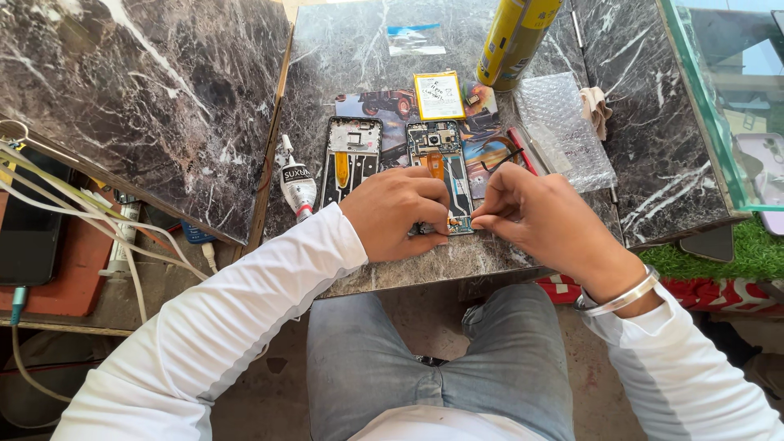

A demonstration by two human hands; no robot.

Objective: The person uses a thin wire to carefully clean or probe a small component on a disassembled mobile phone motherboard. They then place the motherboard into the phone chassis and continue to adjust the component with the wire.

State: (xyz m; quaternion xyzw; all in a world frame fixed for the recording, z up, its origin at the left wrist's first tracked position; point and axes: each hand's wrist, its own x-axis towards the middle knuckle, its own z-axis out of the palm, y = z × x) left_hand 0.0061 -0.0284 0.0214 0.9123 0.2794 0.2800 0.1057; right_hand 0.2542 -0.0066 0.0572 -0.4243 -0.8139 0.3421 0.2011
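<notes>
An opened phone body [443, 159] with exposed boards and an orange flex cable lies on the marble counter [359, 57]. My left hand [398, 212] rests curled on its lower end, pressing it down. My right hand [531, 214] pinches something small at the phone's lower right edge; what it pinches is too small to tell. A second phone frame [351, 159] with a yellow strip lies just left. A yellow-edged battery [438, 95] sits behind the phones.
A small glue tube [297, 181] lies at the left. A yellow spray can [514, 37], bubble wrap [563, 131], a red-handled tool [523, 151] and a plastic bag [415, 38] lie around. A glass case [727, 98] stands right; cables [98, 229] trail left.
</notes>
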